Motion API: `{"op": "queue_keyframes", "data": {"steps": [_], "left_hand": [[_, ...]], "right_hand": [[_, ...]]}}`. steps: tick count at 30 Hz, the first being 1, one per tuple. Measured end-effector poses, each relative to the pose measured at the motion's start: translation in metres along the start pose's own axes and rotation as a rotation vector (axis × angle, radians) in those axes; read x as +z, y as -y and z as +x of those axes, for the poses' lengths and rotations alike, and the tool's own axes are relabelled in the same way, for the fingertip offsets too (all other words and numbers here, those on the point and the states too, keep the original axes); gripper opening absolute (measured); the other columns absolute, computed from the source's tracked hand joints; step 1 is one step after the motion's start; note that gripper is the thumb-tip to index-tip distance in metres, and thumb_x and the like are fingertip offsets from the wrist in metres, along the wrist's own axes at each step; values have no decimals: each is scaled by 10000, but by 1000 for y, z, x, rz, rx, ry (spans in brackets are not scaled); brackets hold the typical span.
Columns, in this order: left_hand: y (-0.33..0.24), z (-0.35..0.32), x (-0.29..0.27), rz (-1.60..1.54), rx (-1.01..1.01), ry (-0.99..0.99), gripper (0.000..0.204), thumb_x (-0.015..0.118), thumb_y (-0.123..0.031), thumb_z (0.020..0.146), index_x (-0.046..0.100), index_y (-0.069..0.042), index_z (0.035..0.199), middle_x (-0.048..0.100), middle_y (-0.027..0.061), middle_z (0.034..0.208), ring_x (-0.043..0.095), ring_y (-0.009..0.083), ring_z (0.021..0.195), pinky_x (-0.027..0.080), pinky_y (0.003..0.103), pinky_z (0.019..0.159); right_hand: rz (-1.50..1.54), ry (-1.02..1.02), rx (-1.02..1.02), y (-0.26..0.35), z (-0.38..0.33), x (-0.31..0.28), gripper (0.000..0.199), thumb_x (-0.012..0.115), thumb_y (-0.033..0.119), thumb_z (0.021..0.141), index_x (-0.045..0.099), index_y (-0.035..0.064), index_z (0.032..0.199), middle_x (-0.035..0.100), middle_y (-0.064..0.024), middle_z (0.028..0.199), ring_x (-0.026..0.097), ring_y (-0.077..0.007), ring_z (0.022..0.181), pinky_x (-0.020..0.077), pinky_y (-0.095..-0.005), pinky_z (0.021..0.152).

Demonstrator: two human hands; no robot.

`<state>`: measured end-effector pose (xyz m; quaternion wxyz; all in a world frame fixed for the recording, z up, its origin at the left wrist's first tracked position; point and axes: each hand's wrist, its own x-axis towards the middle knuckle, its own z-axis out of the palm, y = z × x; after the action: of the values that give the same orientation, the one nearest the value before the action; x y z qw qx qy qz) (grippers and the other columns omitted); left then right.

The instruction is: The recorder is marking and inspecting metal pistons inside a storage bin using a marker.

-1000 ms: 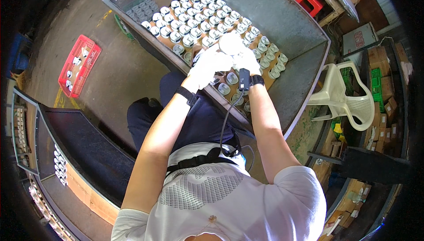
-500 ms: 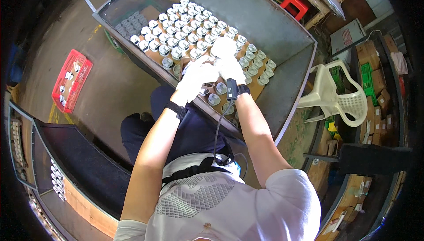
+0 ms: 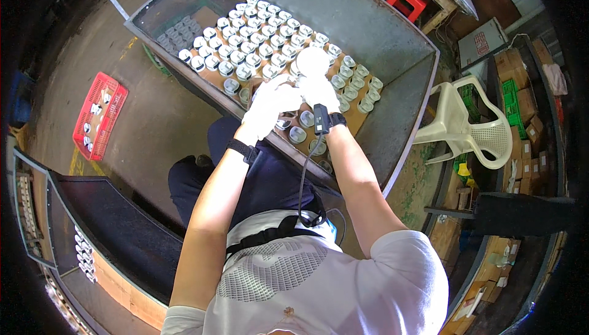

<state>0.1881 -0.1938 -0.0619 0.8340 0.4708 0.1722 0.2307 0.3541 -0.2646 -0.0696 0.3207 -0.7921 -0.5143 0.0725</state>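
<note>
My left hand [image 3: 272, 107], in a white glove, is closed with its fingers curled in at the near edge of a metal bin [image 3: 392, 46]. Close against it, my right hand [image 3: 319, 91] is closed too, gloved in white. A round, glaring white shape [image 3: 313, 62] sits at its far end; glare hides whether it is glove or a held piece. Whatever lies between the fingers is hidden. Around the hands, rows of short white-topped cylinders [image 3: 253, 60] with notched tops and dark sides stand on brown cardboard [image 3: 211, 75]. Several more cylinders [image 3: 297, 134] stand just nearer than my hands.
Left on the floor is a red crate [image 3: 116, 111] with several similar pieces. A black-lined bin [image 3: 116, 224] stands at lower left. To the right are a cream plastic chair [image 3: 451, 117] and shelves with cardboard boxes [image 3: 512, 68]. A red stool [image 3: 406, 3] stands behind the bin.
Both hands stay together over the near side of the bin, with only slight shifts. The view has moved a little; the rows of cylinders look the same.
</note>
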Motion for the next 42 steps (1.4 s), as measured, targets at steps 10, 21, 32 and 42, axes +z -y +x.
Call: {"op": "queue_keyframes", "data": {"steps": [10, 21, 32, 42], "left_hand": [[3, 1, -1, -8, 16, -9, 393, 604, -138, 958, 509, 42, 1295, 680, 90, 1055, 660, 149, 939, 535, 274, 834], [-4, -1, 0, 52, 17, 63, 450, 591, -150, 962, 455, 54, 1340, 673, 102, 1096, 661, 161, 980, 535, 278, 866], [-3, -2, 1, 81, 19, 70, 449, 590, -157, 964, 452, 56, 1334, 680, 96, 1073, 668, 158, 950, 539, 275, 839], [-7, -4, 2, 75, -5, 49, 525, 601, -144, 960, 394, 49, 1401, 657, 114, 1127, 662, 181, 983, 545, 293, 856]], "right_hand": [[53, -36, 59, -6, 1, 7, 343, 562, 192, 888, 617, 12, 1174, 640, -228, 1151, 605, -367, 1069, 483, -403, 919], [66, -3, 145, -15, 2, 11, 382, 587, 219, 883, 606, 5, 1199, 650, -239, 1139, 622, -373, 1044, 504, -415, 888], [9, 44, 144, -33, 7, 23, 355, 568, 170, 885, 605, 2, 1196, 650, -213, 1164, 624, -345, 1042, 507, -394, 902], [-48, -7, 115, -14, 1, 8, 299, 566, 156, 899, 614, 5, 1154, 660, -195, 1097, 627, -329, 998, 511, -388, 880]]}}
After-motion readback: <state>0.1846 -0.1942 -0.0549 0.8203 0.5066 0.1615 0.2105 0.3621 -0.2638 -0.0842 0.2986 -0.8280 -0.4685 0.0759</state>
